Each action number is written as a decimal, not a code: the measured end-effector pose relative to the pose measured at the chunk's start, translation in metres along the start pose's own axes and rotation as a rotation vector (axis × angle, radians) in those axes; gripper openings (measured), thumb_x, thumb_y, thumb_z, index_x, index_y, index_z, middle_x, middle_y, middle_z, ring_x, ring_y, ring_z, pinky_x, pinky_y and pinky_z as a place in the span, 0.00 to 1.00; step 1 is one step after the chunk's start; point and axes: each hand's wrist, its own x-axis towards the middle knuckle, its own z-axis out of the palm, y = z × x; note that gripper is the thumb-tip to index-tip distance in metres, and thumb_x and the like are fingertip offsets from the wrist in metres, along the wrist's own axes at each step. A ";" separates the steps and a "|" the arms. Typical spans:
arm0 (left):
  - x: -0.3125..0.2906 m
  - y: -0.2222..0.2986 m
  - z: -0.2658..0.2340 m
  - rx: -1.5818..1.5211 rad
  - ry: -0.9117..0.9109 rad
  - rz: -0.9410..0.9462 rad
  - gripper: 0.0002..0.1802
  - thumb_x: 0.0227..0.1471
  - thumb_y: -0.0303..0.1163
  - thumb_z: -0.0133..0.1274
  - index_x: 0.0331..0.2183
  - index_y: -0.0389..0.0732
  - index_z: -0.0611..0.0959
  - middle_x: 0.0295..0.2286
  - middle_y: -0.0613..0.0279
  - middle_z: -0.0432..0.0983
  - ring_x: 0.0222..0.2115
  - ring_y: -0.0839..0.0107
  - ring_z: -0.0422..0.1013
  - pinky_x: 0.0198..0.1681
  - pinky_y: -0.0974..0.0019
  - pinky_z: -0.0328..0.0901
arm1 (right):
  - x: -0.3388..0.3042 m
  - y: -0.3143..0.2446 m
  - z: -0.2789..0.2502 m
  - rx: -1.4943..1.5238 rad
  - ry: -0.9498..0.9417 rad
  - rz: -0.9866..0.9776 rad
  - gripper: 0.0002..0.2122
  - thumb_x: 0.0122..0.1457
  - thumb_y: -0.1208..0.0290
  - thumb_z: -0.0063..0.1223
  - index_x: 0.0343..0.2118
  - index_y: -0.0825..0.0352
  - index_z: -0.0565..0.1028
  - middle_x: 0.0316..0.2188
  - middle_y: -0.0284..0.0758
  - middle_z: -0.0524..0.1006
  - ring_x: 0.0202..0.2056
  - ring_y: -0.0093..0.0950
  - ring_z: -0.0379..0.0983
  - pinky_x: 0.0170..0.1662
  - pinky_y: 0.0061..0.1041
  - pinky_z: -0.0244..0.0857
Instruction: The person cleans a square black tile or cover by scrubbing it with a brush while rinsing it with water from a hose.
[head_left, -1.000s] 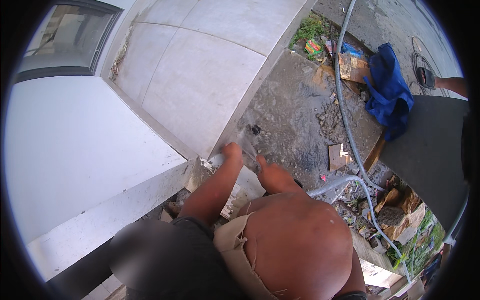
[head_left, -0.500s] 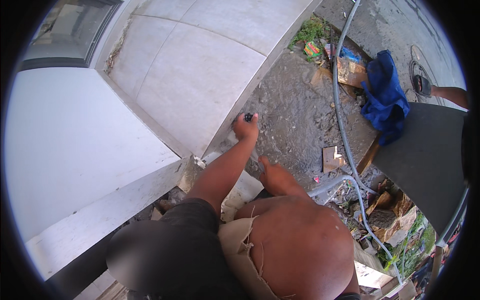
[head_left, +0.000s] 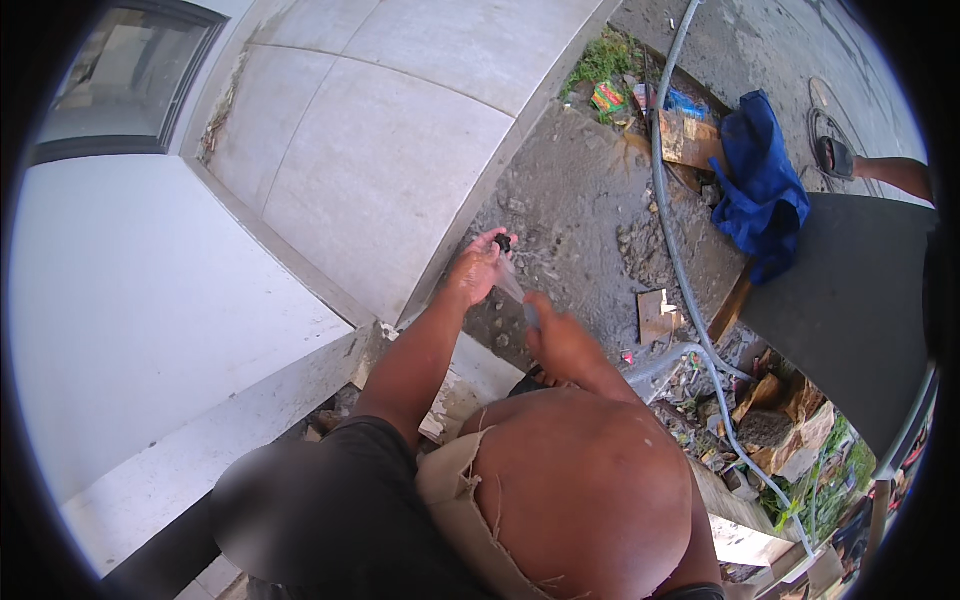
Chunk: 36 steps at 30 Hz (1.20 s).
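The left hand (head_left: 477,268) is between ledge (head_left: 390,160) and right hand (head_left: 556,336); hose (head_left: 661,180) right of both.

Bright, diffuse daylight; shadows soft-edged. Smooth white wall panel (head_left: 170,280) pale, close to washed out; reflections dull the dark-framed glass window (head_left: 115,85). Faint sheen on bare rounded knee (head_left: 590,480). Flat dark-grey panel (head_left: 845,285) reads deep, little detail. Clear water jet (head_left: 510,279) streaky. Smeared blur beside black cloth (head_left: 385,510), lower left. Fisheye bows straight edges; black vignette, bluish fringe at rim.
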 end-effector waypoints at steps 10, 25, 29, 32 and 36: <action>-0.006 0.014 0.041 0.034 -0.181 -0.069 0.31 0.54 0.19 0.50 0.60 0.41 0.69 0.51 0.55 0.72 0.49 0.65 0.72 0.54 0.58 0.67 | -0.004 0.010 -0.010 -0.020 0.159 -0.025 0.22 0.62 0.69 0.46 0.59 0.60 0.58 0.31 0.58 0.78 0.36 0.58 0.76 0.44 0.52 0.68; -0.034 0.102 0.103 0.629 0.105 0.671 0.22 0.51 0.14 0.58 0.48 0.32 0.76 0.46 0.56 0.77 0.47 0.71 0.73 0.52 0.69 0.68 | 0.006 0.018 0.033 -0.202 -0.235 -0.181 0.25 0.60 0.73 0.43 0.61 0.62 0.59 0.44 0.58 0.75 0.41 0.51 0.77 0.45 0.49 0.70; -0.036 0.141 0.070 0.657 0.458 1.031 0.17 0.52 0.15 0.59 0.45 0.33 0.78 0.41 0.56 0.79 0.42 0.71 0.76 0.48 0.71 0.70 | 0.011 0.001 0.049 -0.239 -0.199 -0.099 0.26 0.59 0.73 0.42 0.62 0.62 0.57 0.44 0.59 0.75 0.43 0.55 0.76 0.48 0.50 0.68; -0.041 0.162 0.051 0.642 0.671 0.982 0.14 0.53 0.16 0.58 0.43 0.33 0.78 0.41 0.58 0.78 0.41 0.73 0.75 0.46 0.71 0.70 | 0.011 -0.012 0.047 -0.141 -0.119 0.014 0.26 0.61 0.71 0.40 0.63 0.61 0.55 0.42 0.59 0.76 0.43 0.57 0.75 0.48 0.53 0.67; -0.040 0.170 0.029 0.998 0.886 1.031 0.17 0.53 0.22 0.59 0.46 0.33 0.77 0.41 0.51 0.78 0.40 0.63 0.75 0.46 0.63 0.70 | 0.016 0.002 0.062 -0.076 0.040 0.045 0.26 0.62 0.70 0.41 0.63 0.61 0.53 0.35 0.60 0.78 0.38 0.59 0.76 0.44 0.56 0.68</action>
